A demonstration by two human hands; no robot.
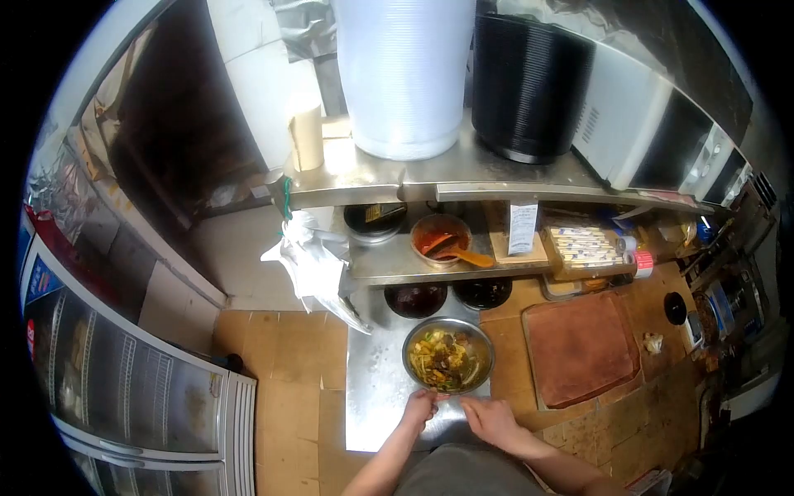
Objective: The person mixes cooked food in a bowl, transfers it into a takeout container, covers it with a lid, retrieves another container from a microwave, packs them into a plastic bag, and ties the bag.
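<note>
A round metal bowl (406,364) of mixed yellow and green food stands on the steel counter (372,413). Just below its near rim, my left hand (420,408) is closed, its fingers pinched near a small pinkish thing that I cannot make out. My right hand (490,420) is beside it on the right, fingers curled and the thumb side toward the bowl's rim. Whether either hand touches the rim is too small to tell. The two hands are close together but apart.
A reddish-brown board (582,349) lies on cardboard at the right. Behind the bowl are two dark bowls (416,301). On the shelf sits a red sauce bowl (430,235) with an orange-handled spoon (471,256). A white bag (306,256) hangs at the left.
</note>
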